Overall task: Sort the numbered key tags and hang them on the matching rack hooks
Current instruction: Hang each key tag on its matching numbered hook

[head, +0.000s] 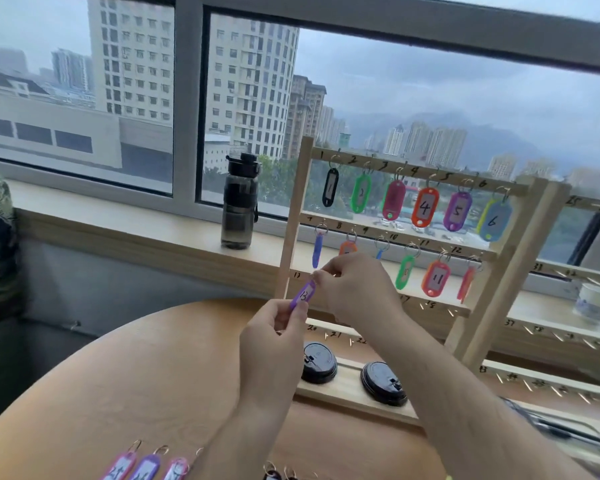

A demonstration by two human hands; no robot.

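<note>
A wooden key rack point(293, 216) stands at the far edge of the round table. Its top row carries tags 1 to 6, such as the orange tag 4 point(424, 207); the second row carries tags down to the orange tag 11 point(436, 278). A purple tag marked 13 point(305, 294) hangs tilted in front of the third bar, near the mark 13. My left hand point(278, 336) pinches its lower end. My right hand point(355, 284) pinches its upper end, hiding the ring and the hook. Several loose tags point(146, 467) lie at the table's near edge.
A dark water bottle point(239, 202) stands on the window sill left of the rack. Two black cup lids point(318, 362) sit at the rack's base. A second rack point(568, 271) stands to the right, with a white bowl point(594, 301) behind it.
</note>
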